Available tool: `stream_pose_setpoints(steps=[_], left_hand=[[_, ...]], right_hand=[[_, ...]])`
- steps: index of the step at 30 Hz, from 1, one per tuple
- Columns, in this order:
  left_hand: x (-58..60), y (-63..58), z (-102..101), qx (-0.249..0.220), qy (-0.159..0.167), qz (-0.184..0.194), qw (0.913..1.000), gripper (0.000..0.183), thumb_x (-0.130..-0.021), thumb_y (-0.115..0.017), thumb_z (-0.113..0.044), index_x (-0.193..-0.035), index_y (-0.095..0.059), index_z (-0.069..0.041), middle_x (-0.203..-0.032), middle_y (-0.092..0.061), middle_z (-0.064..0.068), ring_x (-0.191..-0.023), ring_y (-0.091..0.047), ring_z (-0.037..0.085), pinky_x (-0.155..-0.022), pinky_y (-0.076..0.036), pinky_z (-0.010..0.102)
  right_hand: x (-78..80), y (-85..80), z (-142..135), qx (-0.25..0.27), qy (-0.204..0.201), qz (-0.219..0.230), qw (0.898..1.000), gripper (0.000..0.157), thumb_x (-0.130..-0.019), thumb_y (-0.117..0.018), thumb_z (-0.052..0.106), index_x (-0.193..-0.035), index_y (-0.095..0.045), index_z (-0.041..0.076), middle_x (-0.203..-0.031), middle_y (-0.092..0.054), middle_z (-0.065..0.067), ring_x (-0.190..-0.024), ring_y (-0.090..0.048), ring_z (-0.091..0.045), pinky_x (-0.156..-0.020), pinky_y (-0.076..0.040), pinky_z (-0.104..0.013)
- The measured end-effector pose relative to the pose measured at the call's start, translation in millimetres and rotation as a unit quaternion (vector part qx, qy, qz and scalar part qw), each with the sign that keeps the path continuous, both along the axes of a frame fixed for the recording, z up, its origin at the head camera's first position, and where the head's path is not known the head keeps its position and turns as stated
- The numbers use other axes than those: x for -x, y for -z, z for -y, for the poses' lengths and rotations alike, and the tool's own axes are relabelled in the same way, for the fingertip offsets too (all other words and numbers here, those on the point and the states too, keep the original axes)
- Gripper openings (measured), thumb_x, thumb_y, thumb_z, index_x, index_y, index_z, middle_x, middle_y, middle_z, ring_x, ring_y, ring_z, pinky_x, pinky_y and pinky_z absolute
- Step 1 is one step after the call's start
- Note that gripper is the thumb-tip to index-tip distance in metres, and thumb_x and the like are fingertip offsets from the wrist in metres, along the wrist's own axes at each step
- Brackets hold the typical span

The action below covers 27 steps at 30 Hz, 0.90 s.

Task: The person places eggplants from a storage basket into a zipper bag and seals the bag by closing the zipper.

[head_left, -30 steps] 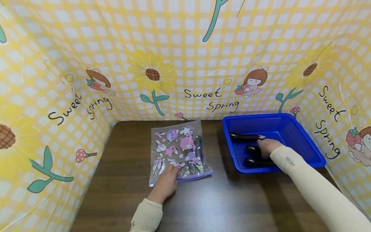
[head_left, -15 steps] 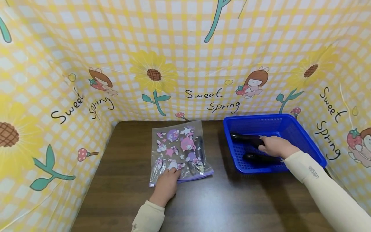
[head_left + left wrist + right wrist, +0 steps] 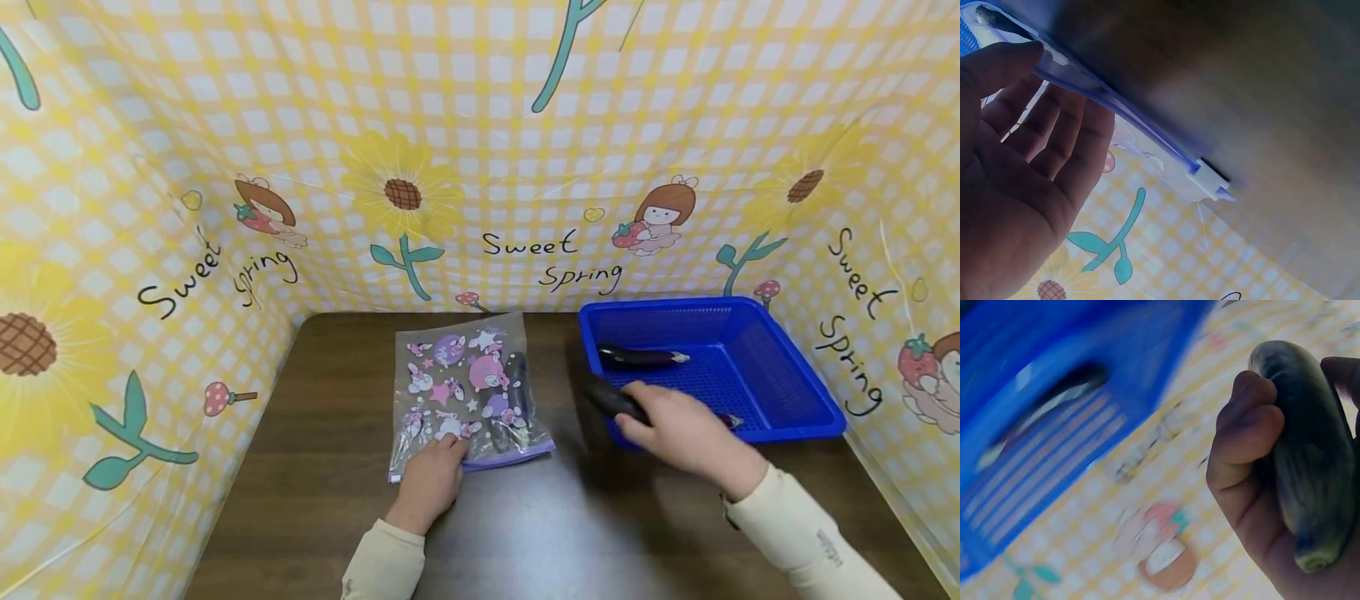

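Note:
In the head view a clear zip bag (image 3: pixel 431 396) printed with pink and purple cartoons lies on the table. My left hand (image 3: pixel 431 483) grips its near edge. The left wrist view shows thumb and fingers at the purple zip strip (image 3: pixel 1147 131), whose two sides are parted; a white slider (image 3: pixel 1209 179) sits at one end. A dark eggplant (image 3: pixel 521 383) shows through the bag's right side. My right hand (image 3: pixel 686 429) holds another eggplant (image 3: pixel 609 398) over the left front rim of the blue basket (image 3: pixel 806 375), fingers curled round it in the right wrist view (image 3: pixel 1310 450).
Inside the basket one eggplant (image 3: pixel 641 357) lies along the back left. Only the stem end of a second eggplant (image 3: pixel 731 421) shows past my right hand. A yellow checked cloth (image 3: pixel 525 167) walls the brown table (image 3: pixel 322 417) at the back and both sides.
My right hand has lifted an eggplant out of the basket and moved left and nearer with it. The left hand has stayed on the bag's edge.

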State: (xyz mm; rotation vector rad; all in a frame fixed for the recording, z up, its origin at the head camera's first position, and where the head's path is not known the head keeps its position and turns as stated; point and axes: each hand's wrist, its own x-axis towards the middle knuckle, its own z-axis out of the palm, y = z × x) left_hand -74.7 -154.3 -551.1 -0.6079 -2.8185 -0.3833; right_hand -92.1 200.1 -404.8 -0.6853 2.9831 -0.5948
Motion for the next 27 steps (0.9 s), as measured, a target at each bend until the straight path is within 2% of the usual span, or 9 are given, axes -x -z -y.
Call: stream_pose_setpoints(steps=[3,7,11,16,19,23,27], left_hand=[[0.7,0.4,-0.5,0.002,-0.005,-0.008,1.0000,0.011,-0.082,-0.074,-0.007,-0.090,-0.067,-0.008,-0.085,-0.060,0.007,-0.069,-0.059,0.028,-0.049,-0.048,0.043],[1.5,2.5,-0.9,0.004,-0.007,-0.027,0.9996,0.017,-0.081,-0.075,-0.008,-0.095,-0.068,-0.005,-0.084,-0.060,0.008,-0.066,-0.059,0.030,-0.046,-0.047,0.044],[1.9,5.7,-1.4,0.003,-0.008,-0.038,0.9992,0.030,-0.078,-0.074,-0.008,-0.106,-0.069,0.000,-0.084,-0.061,0.010,-0.066,-0.059,0.031,-0.048,-0.048,0.044],[1.8,6.0,-3.1,-0.003,-0.009,-0.030,0.9995,0.039,-0.079,-0.073,-0.010,-0.115,-0.067,0.003,-0.089,-0.063,0.013,-0.071,-0.061,0.033,-0.053,-0.051,0.045],[0.9,4.5,-3.3,-0.010,-0.013,-0.029,0.9995,0.036,-0.079,-0.074,-0.009,-0.111,-0.066,0.004,-0.088,-0.062,0.014,-0.071,-0.061,0.033,-0.054,-0.051,0.046],[-0.5,1.5,-3.8,-0.015,-0.017,-0.024,0.9994,0.029,-0.077,-0.074,-0.008,-0.102,-0.063,0.003,-0.083,-0.060,0.015,-0.069,-0.060,0.034,-0.054,-0.050,0.047],[-1.9,-0.8,-5.1,-0.010,-0.020,-0.017,0.9996,0.029,-0.077,-0.072,-0.008,-0.101,-0.063,0.003,-0.083,-0.059,0.015,-0.070,-0.060,0.034,-0.054,-0.050,0.047]], right_hand=[[-15.7,13.6,27.7,0.021,-0.026,-0.019,0.999,0.023,-0.090,-0.071,0.027,-0.107,-0.066,0.013,-0.081,-0.057,0.008,-0.068,-0.053,-0.009,-0.059,-0.046,-0.034],[-33.7,44.1,63.5,0.031,-0.049,-0.026,0.998,0.031,-0.088,-0.072,0.030,-0.113,-0.067,0.012,-0.091,-0.065,0.005,-0.076,-0.060,-0.011,-0.065,-0.051,-0.035],[-48.3,77.1,94.2,0.030,-0.070,-0.011,0.997,0.035,-0.088,-0.072,0.034,-0.115,-0.066,0.013,-0.098,-0.068,0.001,-0.078,-0.062,-0.014,-0.066,-0.051,-0.036],[-60.5,104.7,120.7,0.020,-0.084,0.022,0.996,0.036,-0.088,-0.074,0.037,-0.113,-0.065,0.012,-0.095,-0.065,0.000,-0.075,-0.059,-0.013,-0.063,-0.049,-0.034],[-63.6,116.4,131.8,0.014,-0.071,0.019,0.997,0.036,-0.087,-0.074,0.038,-0.111,-0.064,0.012,-0.092,-0.063,0.000,-0.073,-0.059,-0.013,-0.061,-0.048,-0.034],[-64.4,127.4,143.4,0.027,-0.024,0.012,0.999,0.035,-0.088,-0.075,0.037,-0.108,-0.063,0.011,-0.087,-0.060,-0.001,-0.068,-0.057,-0.014,-0.057,-0.047,-0.035],[-63.0,133.3,153.2,0.045,0.022,-0.003,0.999,0.036,-0.088,-0.076,0.034,-0.110,-0.063,0.009,-0.089,-0.061,-0.005,-0.067,-0.057,-0.018,-0.056,-0.045,-0.037]])
